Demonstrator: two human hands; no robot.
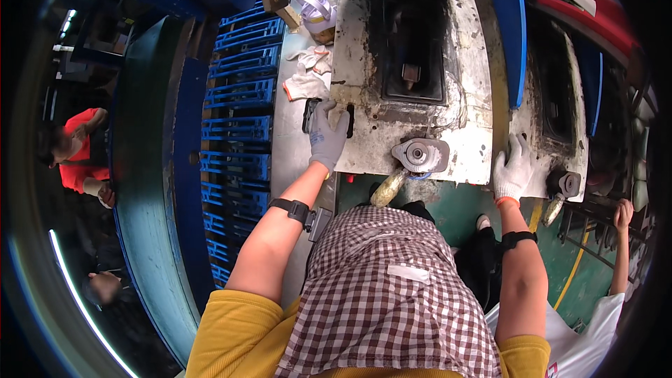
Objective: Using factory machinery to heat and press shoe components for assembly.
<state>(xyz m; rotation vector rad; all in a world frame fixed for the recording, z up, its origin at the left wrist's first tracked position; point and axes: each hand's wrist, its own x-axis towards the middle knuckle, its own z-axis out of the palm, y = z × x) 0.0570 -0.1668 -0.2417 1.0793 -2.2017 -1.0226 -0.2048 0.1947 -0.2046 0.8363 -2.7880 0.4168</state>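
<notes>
My left hand, in a grey-white work glove, reaches forward and lies on a dark flat part at the left edge of a worn, stained metal press bed. Its fingers rest over the part; a firm grip is not clear. My right hand, also gloved, presses flat on the front edge of the press bed, fingers spread, holding nothing. A round grey knob with a yellowed handle sits on the front edge between my hands. A dark rectangular die cavity opens behind them.
White gloves and rags lie on the grey side table beside a purple-and-white cap. Blue plastic pallets stack at left. A person in red stands far left. Another person's arm is at right. A second knob is at right.
</notes>
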